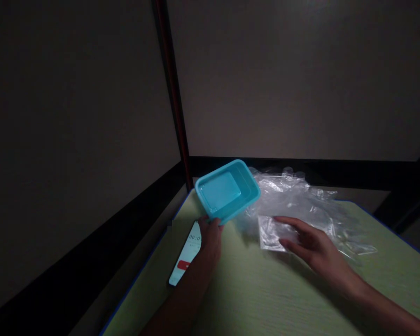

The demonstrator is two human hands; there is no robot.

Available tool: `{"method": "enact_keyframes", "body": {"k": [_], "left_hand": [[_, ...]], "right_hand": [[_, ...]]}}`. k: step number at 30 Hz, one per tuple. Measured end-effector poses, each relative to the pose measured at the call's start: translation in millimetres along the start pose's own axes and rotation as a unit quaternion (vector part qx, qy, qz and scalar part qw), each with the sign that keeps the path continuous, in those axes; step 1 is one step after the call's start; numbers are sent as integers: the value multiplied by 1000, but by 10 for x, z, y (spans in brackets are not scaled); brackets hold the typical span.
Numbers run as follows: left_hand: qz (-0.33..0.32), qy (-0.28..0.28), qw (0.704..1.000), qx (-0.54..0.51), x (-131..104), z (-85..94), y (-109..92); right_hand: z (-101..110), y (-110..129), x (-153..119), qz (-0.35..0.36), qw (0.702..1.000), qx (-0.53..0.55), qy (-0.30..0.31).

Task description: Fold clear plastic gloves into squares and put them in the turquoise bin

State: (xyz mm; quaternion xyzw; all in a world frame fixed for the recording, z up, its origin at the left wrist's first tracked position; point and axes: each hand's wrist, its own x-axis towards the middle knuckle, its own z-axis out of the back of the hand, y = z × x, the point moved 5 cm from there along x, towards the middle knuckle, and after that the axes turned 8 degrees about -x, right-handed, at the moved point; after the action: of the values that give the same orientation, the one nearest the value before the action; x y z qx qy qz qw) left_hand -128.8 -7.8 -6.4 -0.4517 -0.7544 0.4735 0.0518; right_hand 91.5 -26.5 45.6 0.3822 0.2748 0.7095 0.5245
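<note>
The left hand (210, 235) pinches the tilted blue tub (227, 191) by its near rim, while right-hand fingers (292, 223), spread, press a clear plastic bag (294, 205) just beside the tub, likely readying bagging.

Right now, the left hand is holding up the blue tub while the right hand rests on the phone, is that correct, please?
Not quite: the right hand rests on the clear plastic bags, not the phone, which lies under the left wrist. The head view shows this. The left hand does hold up the blue tub by its rim.
</note>
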Motion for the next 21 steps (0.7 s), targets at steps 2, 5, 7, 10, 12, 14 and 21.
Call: {"method": "enact_keyframes", "body": {"k": [2,5,7,10,12,14,21], "left_hand": [[1,1,1000,-2,-8,-4,-5],[4,4,1000,-3,8,1,5],[5,9,1000,-2,31,9,18],[3,21,1000,-5,62,20,31],[0,30,1000,-9,75,28,36],[-2,38,999,-13,88,38,41],[20,50,999,-8,196,89,97]], "right_hand": [[-80,173,242,55,998,11,32],[-255,343,615,98,993,-10,66],[-399,374,855,84,993,-37,78],[-625,374,1163,60,993,-49,85],[-764,350,1325,40,993,-64,89],[-888,325,1451,26,992,-78,101],[-1163,251,1705,15,977,-124,173]]}}
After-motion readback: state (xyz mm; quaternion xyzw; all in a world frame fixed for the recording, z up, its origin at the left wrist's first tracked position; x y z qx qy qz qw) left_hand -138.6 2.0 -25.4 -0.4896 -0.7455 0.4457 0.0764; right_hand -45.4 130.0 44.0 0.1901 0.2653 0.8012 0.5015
